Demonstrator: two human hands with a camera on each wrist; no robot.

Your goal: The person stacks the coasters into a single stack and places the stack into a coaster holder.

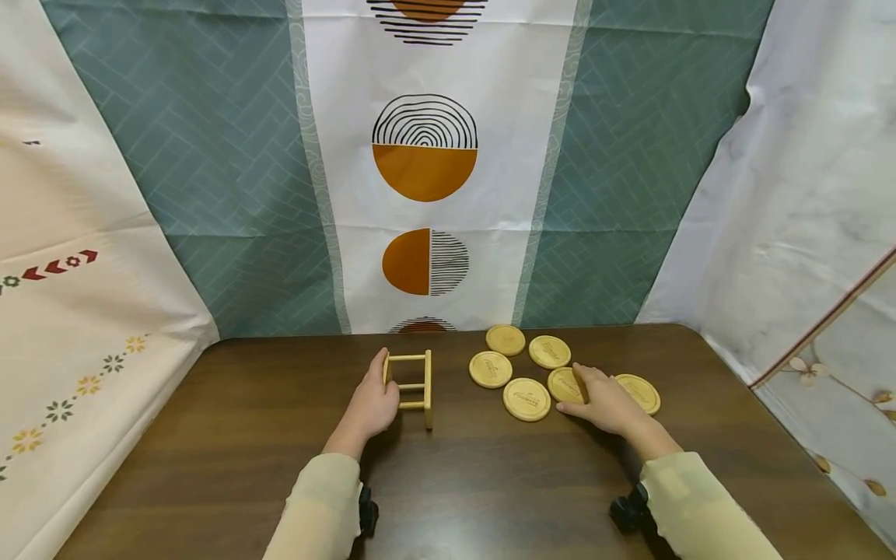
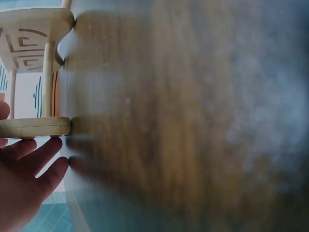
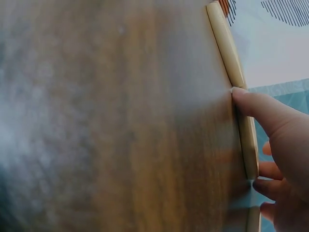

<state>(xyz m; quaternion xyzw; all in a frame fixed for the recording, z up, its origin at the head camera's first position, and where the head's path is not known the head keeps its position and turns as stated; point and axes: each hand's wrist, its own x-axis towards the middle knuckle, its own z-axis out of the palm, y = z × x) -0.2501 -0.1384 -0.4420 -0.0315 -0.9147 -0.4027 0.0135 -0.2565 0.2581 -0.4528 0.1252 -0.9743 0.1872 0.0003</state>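
Note:
My left hand (image 1: 372, 404) grips the left side panel of a small light wooden rack (image 1: 428, 373), which stands on the table with rods joining its two panels. In the left wrist view, that hand's fingers (image 2: 40, 157) lie along the outside of the rack's panel (image 2: 34, 127). Over to the right, my right hand (image 1: 610, 404) spans a round wooden disc (image 1: 563, 386) lying flat. The right wrist view shows the thumb (image 3: 256, 104) at one edge of this disc (image 3: 248, 145) and fingertips at its opposite edge.
Several more discs lie flat nearby: two at the back (image 1: 505, 340) (image 1: 550, 351), two left of the right hand (image 1: 491, 369) (image 1: 526, 400), and one beyond it (image 1: 638, 393). Patterned cloth (image 1: 427, 70) hangs behind the brown table (image 1: 462, 498).

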